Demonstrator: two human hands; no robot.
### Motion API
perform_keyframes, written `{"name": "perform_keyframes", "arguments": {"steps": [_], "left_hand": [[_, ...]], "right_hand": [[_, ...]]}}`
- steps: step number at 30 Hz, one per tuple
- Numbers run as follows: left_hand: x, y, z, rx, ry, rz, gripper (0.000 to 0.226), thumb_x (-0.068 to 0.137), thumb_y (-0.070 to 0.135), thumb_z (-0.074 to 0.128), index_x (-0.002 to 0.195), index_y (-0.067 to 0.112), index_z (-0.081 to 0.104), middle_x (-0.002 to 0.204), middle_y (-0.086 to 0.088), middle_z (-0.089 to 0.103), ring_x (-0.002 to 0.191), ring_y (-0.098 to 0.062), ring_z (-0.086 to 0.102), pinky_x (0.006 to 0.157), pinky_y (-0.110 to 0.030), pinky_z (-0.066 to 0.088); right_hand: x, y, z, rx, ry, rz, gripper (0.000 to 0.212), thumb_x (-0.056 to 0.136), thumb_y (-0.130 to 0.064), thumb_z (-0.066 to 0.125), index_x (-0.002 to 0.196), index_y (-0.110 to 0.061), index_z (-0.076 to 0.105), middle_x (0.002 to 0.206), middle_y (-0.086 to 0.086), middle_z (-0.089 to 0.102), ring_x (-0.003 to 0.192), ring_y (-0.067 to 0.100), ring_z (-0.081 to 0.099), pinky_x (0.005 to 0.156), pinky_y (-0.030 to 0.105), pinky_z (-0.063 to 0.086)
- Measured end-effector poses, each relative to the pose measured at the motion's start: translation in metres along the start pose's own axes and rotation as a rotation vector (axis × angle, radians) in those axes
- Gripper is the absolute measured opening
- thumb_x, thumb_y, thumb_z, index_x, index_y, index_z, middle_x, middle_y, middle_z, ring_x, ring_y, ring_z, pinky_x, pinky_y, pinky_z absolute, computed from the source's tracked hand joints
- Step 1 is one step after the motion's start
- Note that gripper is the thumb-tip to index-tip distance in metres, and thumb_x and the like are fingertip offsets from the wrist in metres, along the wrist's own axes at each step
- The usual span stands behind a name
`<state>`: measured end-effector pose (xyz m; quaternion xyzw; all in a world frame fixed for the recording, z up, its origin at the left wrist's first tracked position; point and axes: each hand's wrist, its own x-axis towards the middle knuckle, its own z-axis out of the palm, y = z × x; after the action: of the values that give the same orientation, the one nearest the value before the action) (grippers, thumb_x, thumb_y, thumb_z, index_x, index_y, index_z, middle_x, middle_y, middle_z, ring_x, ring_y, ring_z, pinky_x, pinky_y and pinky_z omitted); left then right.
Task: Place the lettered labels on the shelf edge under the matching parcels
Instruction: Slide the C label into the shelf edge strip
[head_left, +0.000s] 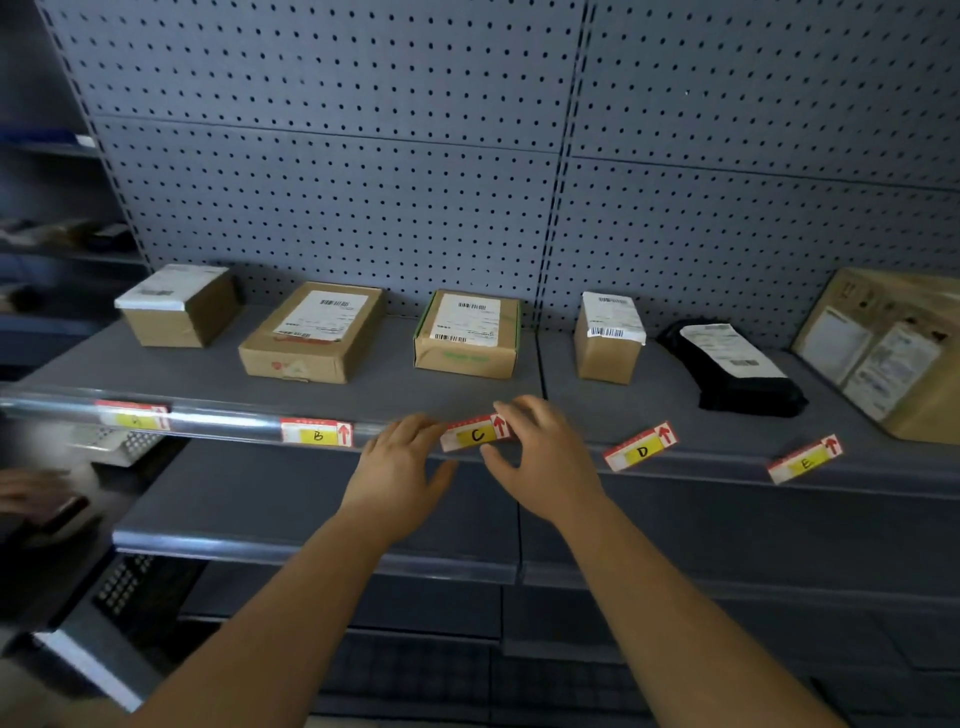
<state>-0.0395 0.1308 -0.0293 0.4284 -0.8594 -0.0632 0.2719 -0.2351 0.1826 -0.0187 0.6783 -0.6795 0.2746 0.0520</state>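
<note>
Shelf edge (727, 462): C label (477, 434) pinched between left hand (402, 467), right hand (540, 457).

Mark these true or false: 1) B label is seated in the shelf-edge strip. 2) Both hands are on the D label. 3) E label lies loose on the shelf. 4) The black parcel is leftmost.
1) True: the B label sits in the shelf-edge strip.
2) False: the left hand and right hand are at the C label; the D label lies untouched.
3) True: the E label lies tilted on the shelf.
4) False: the black parcel sits toward the right.
</note>
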Motion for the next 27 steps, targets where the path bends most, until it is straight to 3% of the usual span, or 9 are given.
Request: {"name": "perform_keyframes", "arguments": {"steps": [8, 15, 20, 27], "left_hand": [[0.011, 0.002, 0.010, 0.043, -0.023, 0.044, 0.047, 0.088, 0.037, 0.057, 0.129, 0.017, 0.051, 0.131, -0.001, 0.050, 0.122, -0.023, 0.043, 0.106, -0.043, 0.032], [0.007, 0.004, 0.014, 0.071, -0.023, 0.073, 0.046, 0.088, 0.037, 0.056, 0.129, 0.016, 0.051, 0.129, -0.002, 0.050, 0.121, -0.023, 0.043, 0.105, -0.043, 0.031], [0.009, 0.010, 0.015, 0.076, -0.062, 0.087, 0.048, 0.091, 0.038, 0.051, 0.134, 0.017, 0.045, 0.136, -0.001, 0.045, 0.127, -0.022, 0.037, 0.108, -0.040, 0.025], [0.006, 0.007, 0.020, 0.077, -0.058, 0.093, 0.047, 0.089, 0.037, 0.054, 0.131, 0.015, 0.049, 0.132, -0.002, 0.048, 0.123, -0.023, 0.042, 0.105, -0.042, 0.030]], "right_hand": [[-0.012, 0.011, 0.008, -0.112, 0.012, 0.031, 0.049, 0.085, -0.047, 0.056, 0.127, -0.021, 0.061, 0.143, 0.006, 0.045, 0.133, 0.026, 0.039, 0.107, 0.048, 0.035], [-0.024, 0.012, 0.010, -0.157, -0.016, 0.010, 0.056, 0.085, -0.049, 0.057, 0.136, -0.026, 0.050, 0.154, 0.004, 0.030, 0.143, 0.027, 0.021, 0.119, 0.048, 0.011], [-0.022, 0.011, 0.005, -0.175, -0.060, 0.042, 0.056, 0.086, -0.051, 0.056, 0.137, -0.028, 0.049, 0.157, 0.002, 0.023, 0.146, 0.025, 0.013, 0.120, 0.048, 0.005], [-0.027, 0.010, 0.008, -0.196, -0.060, 0.034, 0.056, 0.086, -0.050, 0.057, 0.136, -0.027, 0.050, 0.156, 0.001, 0.027, 0.145, 0.025, 0.017, 0.119, 0.047, 0.005]]}}
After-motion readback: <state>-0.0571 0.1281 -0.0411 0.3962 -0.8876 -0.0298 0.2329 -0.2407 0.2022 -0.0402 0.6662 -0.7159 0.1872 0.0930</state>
